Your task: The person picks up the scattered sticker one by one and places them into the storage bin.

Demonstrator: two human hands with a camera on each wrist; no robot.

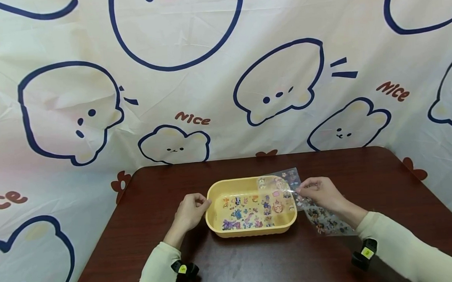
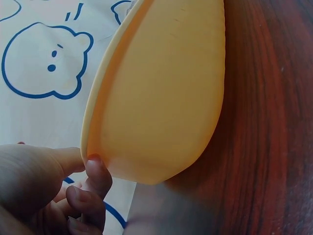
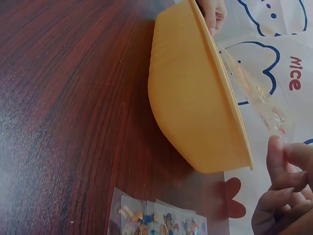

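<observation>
A yellow plastic tray stands on the table, with colourful cartoon stickers showing inside it. At the tray's left end my left hand pinches the rim between thumb and finger, as the left wrist view shows on the yellow wall. My right hand pinches the edge of a clear sticker sheet by the tray's right end. This sheet is see-through and reaches over the tray's right part. In the right wrist view, my right hand's thumb and forefinger meet at the sheet's end.
More clear sticker sheets lie on the table right of the tray, partly under my right forearm. The dark brown wooden table ends at a pale curtain printed with cartoon outlines.
</observation>
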